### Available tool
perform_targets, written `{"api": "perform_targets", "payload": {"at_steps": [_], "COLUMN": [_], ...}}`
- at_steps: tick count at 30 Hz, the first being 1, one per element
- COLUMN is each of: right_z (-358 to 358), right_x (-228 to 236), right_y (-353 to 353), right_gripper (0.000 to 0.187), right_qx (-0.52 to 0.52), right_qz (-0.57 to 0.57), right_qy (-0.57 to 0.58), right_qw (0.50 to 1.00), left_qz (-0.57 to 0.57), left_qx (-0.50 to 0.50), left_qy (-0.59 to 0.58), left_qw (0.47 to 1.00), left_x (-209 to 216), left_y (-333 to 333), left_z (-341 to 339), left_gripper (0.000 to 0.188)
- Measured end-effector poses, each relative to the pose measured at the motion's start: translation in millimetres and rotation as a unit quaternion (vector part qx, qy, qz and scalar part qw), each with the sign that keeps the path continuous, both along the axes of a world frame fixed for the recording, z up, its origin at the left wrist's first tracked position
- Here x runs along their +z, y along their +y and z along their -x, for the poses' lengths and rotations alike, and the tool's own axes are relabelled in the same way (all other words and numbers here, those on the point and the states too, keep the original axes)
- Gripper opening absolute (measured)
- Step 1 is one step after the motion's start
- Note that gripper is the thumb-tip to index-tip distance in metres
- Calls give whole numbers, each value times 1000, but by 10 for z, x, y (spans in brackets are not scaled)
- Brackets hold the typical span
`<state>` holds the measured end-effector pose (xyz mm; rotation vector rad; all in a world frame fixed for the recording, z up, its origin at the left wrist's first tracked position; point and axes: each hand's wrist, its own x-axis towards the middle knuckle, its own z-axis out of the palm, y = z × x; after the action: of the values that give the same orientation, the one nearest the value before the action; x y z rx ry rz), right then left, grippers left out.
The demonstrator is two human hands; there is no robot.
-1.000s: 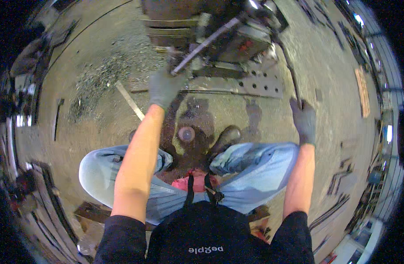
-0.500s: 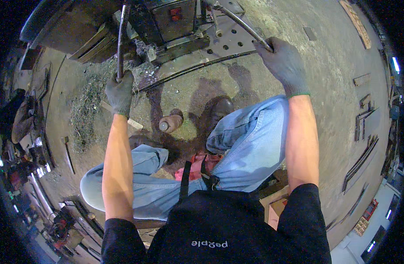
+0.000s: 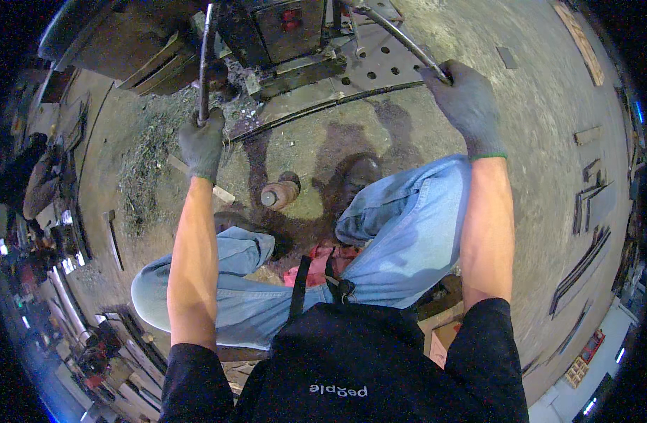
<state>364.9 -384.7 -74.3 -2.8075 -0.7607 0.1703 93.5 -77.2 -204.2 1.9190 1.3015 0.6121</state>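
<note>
My left hand (image 3: 202, 146), in a grey knit glove, is closed around the lower end of a metal rod (image 3: 207, 63) that rises toward the top edge of the view. My right hand (image 3: 467, 106), gloved alike, grips the near end of a second metal rod (image 3: 397, 34), which slants up and left toward the machine (image 3: 290, 32). Both arms are stretched forward, well apart. The far ends of the rods lie near or beyond the upper edge, so what they join cannot be made out.
A brown bottle-like cylinder (image 3: 280, 195) is on the floor between my feet, beside a dark boot (image 3: 363, 173). Metal shavings (image 3: 144, 169) litter the floor at left. A metal plate with holes (image 3: 371, 63) adjoins the machine. Flat bars (image 3: 581, 271) lie at right.
The whole scene has shifted slightly to the right in the view. Both hands keep their grip on the rods, with little other movement visible.
</note>
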Motion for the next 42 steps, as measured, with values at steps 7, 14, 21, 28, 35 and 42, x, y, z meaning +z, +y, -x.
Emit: {"api": "perform_targets", "payload": {"at_steps": [7,14,21,28,35,42], "right_z": [3,-1,351,994,1377,2386], "right_x": [-119,-564,-1062,-1661,-1852,-1542], "right_y": [46,120,504,1004,1374,2077], "right_gripper": [53,55,64,60,49,45], "right_qx": [13,132,265,173,137,129], "right_qz": [-5,-6,120,13,2,-192], "right_qy": [22,36,8,210,234,390], "right_qw": [1000,991,957,962,963,891], "left_qz": [-1,-38,-92,223,223,75], "left_qx": [-25,-80,-160,-106,-121,-162], "left_qy": [3,90,216,-215,-477,-536], "left_qw": [1000,992,959,945,841,825], "left_x": [66,550,1425,2078,2292,3354], "left_y": [76,207,732,838,724,269], "left_z": [102,344,813,1259,1178,751], "left_gripper": [40,43,47,44,30,36]}}
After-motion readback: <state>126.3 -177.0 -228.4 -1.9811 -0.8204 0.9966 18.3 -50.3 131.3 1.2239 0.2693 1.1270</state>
